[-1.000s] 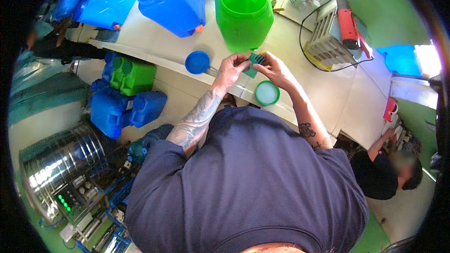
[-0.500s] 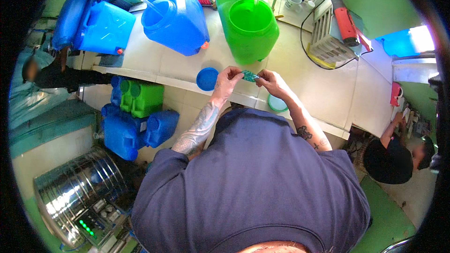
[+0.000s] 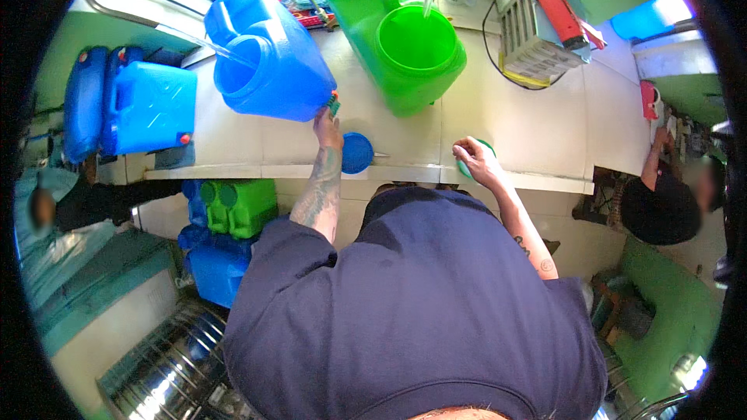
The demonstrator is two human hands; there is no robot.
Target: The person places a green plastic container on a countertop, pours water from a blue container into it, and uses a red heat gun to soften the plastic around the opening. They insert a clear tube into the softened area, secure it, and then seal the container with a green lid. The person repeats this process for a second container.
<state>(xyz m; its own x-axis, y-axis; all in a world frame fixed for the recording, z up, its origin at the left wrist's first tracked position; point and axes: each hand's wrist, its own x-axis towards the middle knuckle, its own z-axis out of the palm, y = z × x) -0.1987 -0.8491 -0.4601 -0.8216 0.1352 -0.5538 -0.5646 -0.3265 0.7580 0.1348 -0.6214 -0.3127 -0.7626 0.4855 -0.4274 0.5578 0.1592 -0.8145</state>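
Note:
My left hand point(image 3: 329, 131) is closed on a small green patterned strip point(image 3: 334, 104), held against the red spout cap at the lower corner of a blue jug point(image 3: 292, 62). My right hand point(image 3: 476, 160) is over a green lid point(image 3: 486, 145) near the counter's front edge, its fingers bent together; what they hold, if anything, is hidden. Between the hands lies a round blue lid point(image 3: 357, 153). A green jug point(image 3: 405, 89) stands tilted toward me beyond them. Both jugs have wide uncapped mouths, and a clear stream or tube runs into each.
A red heat gun point(image 3: 556, 15) rests on a grey slatted box point(image 3: 523, 43) at the right, its cable on the counter point(image 3: 537, 132). Blue jugs point(image 3: 156, 109) stand at the left. More jugs point(image 3: 241, 206) are stacked below the counter. Other people are at the far left and right.
My hands have parted. The left one has carried the green strip leftward to the blue jug's spout cap; the right one has come down over the green lid. The whole view has shifted.

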